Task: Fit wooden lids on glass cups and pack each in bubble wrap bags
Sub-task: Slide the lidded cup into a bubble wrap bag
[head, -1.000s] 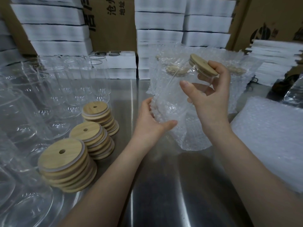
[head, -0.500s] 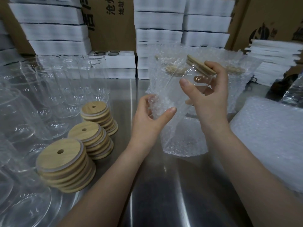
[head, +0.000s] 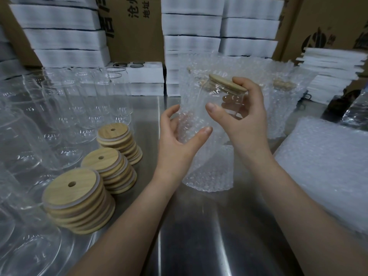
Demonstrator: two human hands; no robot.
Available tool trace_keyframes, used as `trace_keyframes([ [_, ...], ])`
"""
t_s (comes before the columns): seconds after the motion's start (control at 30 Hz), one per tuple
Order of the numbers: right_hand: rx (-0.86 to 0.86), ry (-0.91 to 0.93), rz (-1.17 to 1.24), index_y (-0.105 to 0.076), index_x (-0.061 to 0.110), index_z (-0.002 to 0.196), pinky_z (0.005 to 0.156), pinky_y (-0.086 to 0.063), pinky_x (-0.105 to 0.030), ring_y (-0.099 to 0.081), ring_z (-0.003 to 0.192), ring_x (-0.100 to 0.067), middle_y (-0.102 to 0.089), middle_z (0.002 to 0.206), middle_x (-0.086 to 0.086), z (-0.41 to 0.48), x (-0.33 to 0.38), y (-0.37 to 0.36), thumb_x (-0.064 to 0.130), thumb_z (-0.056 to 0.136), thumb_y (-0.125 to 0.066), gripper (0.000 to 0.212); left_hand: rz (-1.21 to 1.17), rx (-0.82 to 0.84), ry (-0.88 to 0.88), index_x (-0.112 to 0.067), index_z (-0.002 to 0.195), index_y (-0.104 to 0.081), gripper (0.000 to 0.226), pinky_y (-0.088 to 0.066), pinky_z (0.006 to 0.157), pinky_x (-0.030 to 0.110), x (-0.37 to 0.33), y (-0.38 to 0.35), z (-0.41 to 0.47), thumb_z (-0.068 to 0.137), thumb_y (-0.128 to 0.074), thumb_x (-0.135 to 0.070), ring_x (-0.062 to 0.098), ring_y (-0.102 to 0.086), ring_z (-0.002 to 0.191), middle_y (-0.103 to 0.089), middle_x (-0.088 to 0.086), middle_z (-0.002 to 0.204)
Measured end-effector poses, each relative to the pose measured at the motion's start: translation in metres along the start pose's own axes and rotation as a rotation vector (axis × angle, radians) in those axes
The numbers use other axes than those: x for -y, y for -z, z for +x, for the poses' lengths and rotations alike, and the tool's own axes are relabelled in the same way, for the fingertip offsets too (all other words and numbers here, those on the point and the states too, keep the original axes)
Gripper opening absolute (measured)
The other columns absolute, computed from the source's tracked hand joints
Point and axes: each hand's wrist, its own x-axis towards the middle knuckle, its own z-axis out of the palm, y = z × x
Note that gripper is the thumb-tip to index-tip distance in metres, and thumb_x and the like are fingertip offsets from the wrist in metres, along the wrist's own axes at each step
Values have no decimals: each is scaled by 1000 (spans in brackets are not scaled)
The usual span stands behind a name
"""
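Right hand (head: 245, 124) is curled round the cup (head: 221, 102) just under its lid (head: 227, 84), held up over the middle of the table (head: 199, 236), left hand (head: 177, 140) gripping the bag (head: 207, 172) round its lower half, so slick glass could slip if the bag snags.

Black print on the cardboard box (head: 137, 36) between the white foam stacks (head: 191, 24) reads "沧" and "地址"; the remainder is cut off.

Pale wood lid (head: 227, 84), clear bubbled bag (head: 207, 172)
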Motion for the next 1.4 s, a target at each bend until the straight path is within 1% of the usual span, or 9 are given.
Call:
trace_keyframes([
  [0.27,72,-2,27,-53,31,121,77,-53,-21,-63,93,-1,-57,121,12,-2,-1,-6,49,64,-80,65,81,-62,-113,-30,134,-38,79,-41,111,39,-6,-4,-2,68,-79,-42,-3,-48,126,-47,-15,132],
  [0.5,-26,59,38,-52,26,123,81,-54,-24,-61,95,-1,-55,116,16,0,1,-2,44,69,-80,63,351,173,-46,-42,149,-9,130,-21,103,4,1,0,0,46,-85,-58,-9,-20,139,-20,-19,152],
  [0.6,-96,93,72,-49,24,125,79,-53,-22,-59,96,2,-53,118,15,1,4,1,39,73,-79,62,465,217,-42,-40,152,0,140,-18,104,10,7,2,2,49,-95,-40,-12,-16,133,-13,-23,146],
  [0.73,-127,132,103,-47,21,126,77,-51,-19,-59,96,2,-51,121,9,0,9,1,35,75,-79,62,507,173,-14,-34,152,-13,126,-34,114,31,10,6,5,55,-94,-31,1,-32,137,-30,-13,151],
  [0.8,-124,135,107,-46,20,126,77,-51,-19,-59,96,2,-50,121,9,-1,11,-1,31,76,-80,61,510,137,-15,-39,143,-25,109,-45,103,26,12,7,6,56,-92,-35,-7,-46,122,-46,-18,138],
  [0.9,-125,143,97,-46,20,127,78,-51,-21,-58,98,-3,-50,124,5,-2,14,0,28,78,-80,60,480,115,-32,-46,133,-30,99,-41,87,6,11,7,3,55,-91,-41,-20,-46,107,-49,-30,120],
  [1.03,-112,138,70,-47,22,127,83,-54,-30,-58,105,-11,-51,126,6,-5,17,-3,31,77,-80,61,413,29,-58,-37,134,-39,96,-44,93,18,5,2,2,51,-83,-56,-5,-51,118,-52,-20,129],
  [1.13,-49,144,36,-46,22,126,90,-52,-30,-57,112,-12,-52,126,9,-9,17,-5,27,75,-82,62,380,-14,-74,-35,132,-45,89,-49,95,27,2,1,2,55,-88,-50,-2,-54,118,-56,-17,127],
  [1.4,84,155,-6,-50,21,123,97,-51,-40,-58,114,-7,-55,118,15,-16,14,-15,23,68,-85,65,256,-102,-88,-54,114,-49,67,-52,83,20,-13,-3,-1,56,-82,-45,-2,-63,104,-64,-17,115],
])
